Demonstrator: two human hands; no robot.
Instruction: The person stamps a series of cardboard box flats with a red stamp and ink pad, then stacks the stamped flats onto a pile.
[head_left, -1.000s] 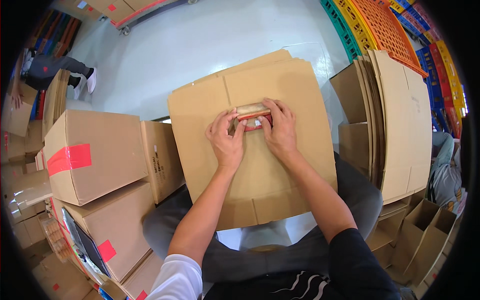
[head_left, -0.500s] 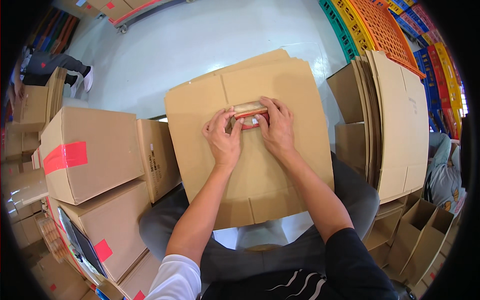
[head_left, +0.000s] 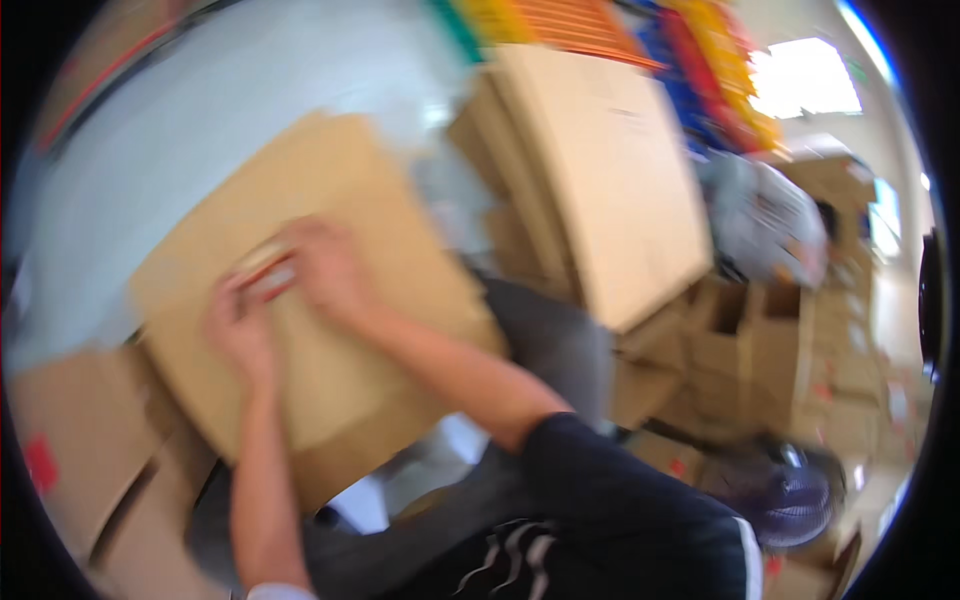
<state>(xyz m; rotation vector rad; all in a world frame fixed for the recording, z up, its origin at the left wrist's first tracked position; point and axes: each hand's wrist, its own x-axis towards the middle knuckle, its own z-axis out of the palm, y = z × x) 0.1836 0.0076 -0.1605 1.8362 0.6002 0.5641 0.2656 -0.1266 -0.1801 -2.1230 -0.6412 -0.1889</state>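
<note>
A small tan piece with red edges (head_left: 262, 263) sits between both hands over flattened cardboard sheets (head_left: 345, 390) across my lap. Motion blurs it, so its kind is unclear. My left hand (head_left: 243, 325) has its fingers closed around the near left end. From the right, my right hand (head_left: 328, 262) grips the other end, fingers bent over it. Both forearms rest low above the cardboard.
Flat cardboard sheets (head_left: 610, 170) lean upright at my right. Cartons (head_left: 80, 420) stand at my left. Coloured plastic crates (head_left: 690, 90) are stacked beyond. A dark round fan-like object (head_left: 785, 495) and open boxes (head_left: 735, 320) lie at the right.
The view has swung to the right, so the hands and cardboard appear farther left and tilted. More of the right side shows. Both hands still hold the small piece.
</note>
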